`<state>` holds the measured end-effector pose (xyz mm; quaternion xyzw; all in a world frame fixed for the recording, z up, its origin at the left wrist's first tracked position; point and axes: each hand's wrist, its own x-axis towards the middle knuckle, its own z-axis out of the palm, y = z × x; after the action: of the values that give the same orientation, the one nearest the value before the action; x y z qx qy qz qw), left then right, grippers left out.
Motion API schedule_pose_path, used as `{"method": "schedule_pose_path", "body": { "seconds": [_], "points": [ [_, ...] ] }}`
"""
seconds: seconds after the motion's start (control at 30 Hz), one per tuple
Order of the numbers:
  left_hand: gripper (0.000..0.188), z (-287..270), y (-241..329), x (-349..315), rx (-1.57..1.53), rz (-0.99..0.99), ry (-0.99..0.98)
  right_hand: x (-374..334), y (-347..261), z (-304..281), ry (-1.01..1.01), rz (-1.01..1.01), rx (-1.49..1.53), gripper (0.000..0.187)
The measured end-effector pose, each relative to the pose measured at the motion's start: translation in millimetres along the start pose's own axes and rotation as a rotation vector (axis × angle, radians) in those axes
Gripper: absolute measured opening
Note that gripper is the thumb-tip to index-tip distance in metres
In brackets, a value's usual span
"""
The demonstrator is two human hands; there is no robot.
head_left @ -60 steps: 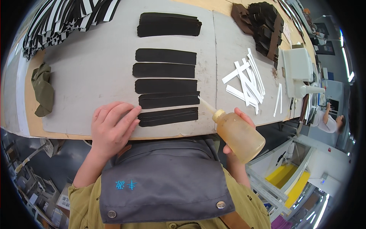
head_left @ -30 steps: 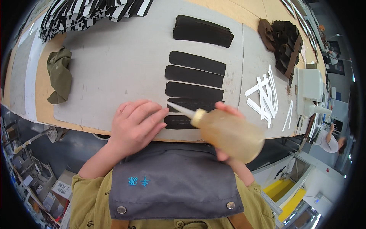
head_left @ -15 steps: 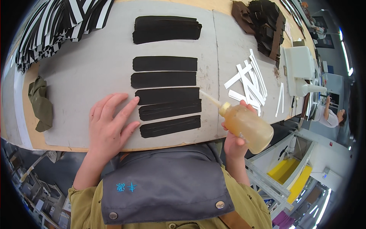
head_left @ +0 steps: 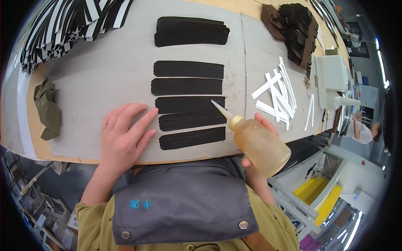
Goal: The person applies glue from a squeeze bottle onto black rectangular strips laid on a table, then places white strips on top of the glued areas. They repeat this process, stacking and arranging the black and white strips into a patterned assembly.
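Note:
My right hand (head_left: 256, 138) is wrapped round a translucent squeeze bottle (head_left: 264, 146) of amber liquid, likely glue. Its pale nozzle points up and left, the tip over the right part of a black strip (head_left: 184, 104); whether it touches cannot be told. My left hand (head_left: 127, 134) rests with fingers spread, index fingertip at that strip's left end. Nearer me lie more black strips (head_left: 192, 138), partly overlapping. Two single strips (head_left: 188, 69) lie just beyond, and a thicker stack of black pieces (head_left: 190, 32) sits farther off.
White narrow strips (head_left: 278, 96) lie loosely at the right. A white container (head_left: 331, 73) with a spout stands beyond them. Dark brown pieces (head_left: 299, 33) are heaped at the far right, black and white strips (head_left: 71, 29) at the far left. An olive cloth (head_left: 47, 109) lies left.
The bottle in my right hand has moved left, bringing its nozzle from beside the strip's right end to over it. My left hand stays at the strip's left end.

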<state>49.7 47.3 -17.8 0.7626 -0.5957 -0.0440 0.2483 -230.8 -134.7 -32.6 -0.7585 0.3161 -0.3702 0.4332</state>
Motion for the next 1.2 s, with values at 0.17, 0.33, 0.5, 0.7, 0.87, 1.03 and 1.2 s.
{"method": "schedule_pose_path", "body": {
  "seconds": [0.17, 0.33, 0.5, 0.7, 0.87, 1.03, 1.2],
  "points": [
    [0.041, 0, -1, -1, -0.012, 0.009, 0.021, 9, -7, 15, -0.138, -0.059, 0.092, 0.115],
    [0.042, 1, -3, -1, -0.021, 0.009, 0.025, 18, -17, 30, -0.290, -0.033, 0.218, 0.107],
    [0.043, 1, -4, -2, -0.008, 0.015, 0.023, 32, -24, 50, -0.399, -0.135, 0.235, 0.103],
    [0.044, 0, -4, -1, -0.017, 0.003, -0.002, 40, -27, 63, -0.452, -0.075, 0.258, 0.105],
    [0.042, -5, -5, 2, -0.067, -0.020, 0.005, 45, -18, 46, -0.201, 0.250, 0.692, 0.117],
    [0.038, -14, -7, 42, -0.009, -0.011, 0.000, 46, 9, 10, 0.083, 0.364, 1.045, 0.114],
    [0.033, -7, -7, 91, -0.036, 0.120, -0.024, 36, 36, -25, 0.087, 0.401, 1.236, 0.111]
  ]
}}
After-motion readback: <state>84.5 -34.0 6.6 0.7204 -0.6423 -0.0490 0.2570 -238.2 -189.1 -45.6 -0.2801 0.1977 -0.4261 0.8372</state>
